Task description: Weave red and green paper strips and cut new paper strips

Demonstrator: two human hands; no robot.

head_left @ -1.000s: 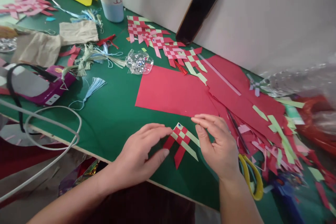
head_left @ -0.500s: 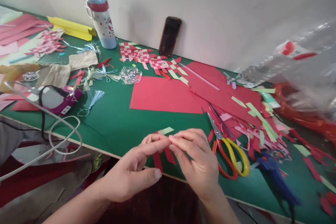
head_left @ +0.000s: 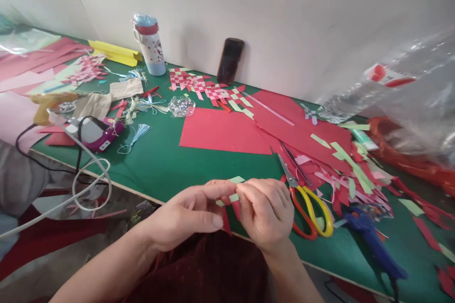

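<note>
Close to the table's front edge, my left hand [head_left: 188,213] and my right hand [head_left: 266,213] meet at the fingertips. Between them is a small woven piece of red and pale green paper strips [head_left: 226,221], mostly covered by my fingers. Its red ends hang below, and a green end pokes out above. My left index finger lies along its top with the thumb lower down; the right fingers are curled in a pinch on its right side. Just right of my right hand lie scissors [head_left: 311,210] with red and yellow handles, blades apart.
Behind my hands lies a red paper sheet [head_left: 223,130], with woven paper pieces [head_left: 199,86] beyond it. A phone [head_left: 230,60] and a bottle [head_left: 151,47] stand by the wall. Paper scraps and a blue glue gun [head_left: 373,241] lie right; a purple power strip [head_left: 106,137] and cables left.
My view has shifted, so the things at the back appear lower. The right fingers have curled more, and more of the green strips shows between my hands.
</note>
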